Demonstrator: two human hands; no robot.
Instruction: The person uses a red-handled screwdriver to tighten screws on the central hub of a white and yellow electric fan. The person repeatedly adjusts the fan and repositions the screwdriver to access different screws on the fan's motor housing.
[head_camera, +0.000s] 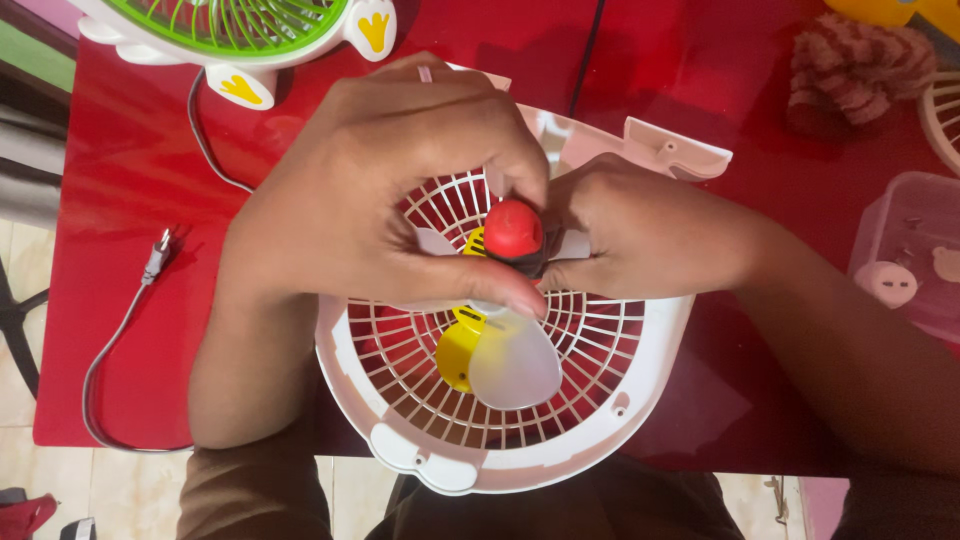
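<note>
A white fan grille (500, 420) is laid flat on the red table (130, 180), its open face turned up toward the camera. At its centre a red-handled tool (513, 228) is stood upright, handle end up, over translucent blades (513, 362) on a yellow hub (456, 352). The tool is clasped from both sides between the left hand (385, 190) and right hand (640, 232). Farther off, a green-grilled fan (235, 30) is seen.

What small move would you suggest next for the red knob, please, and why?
Probably turn the red knob a little further with the left hand while the right hand steadies the hub: both grip it above the blade in the white grille.
</note>
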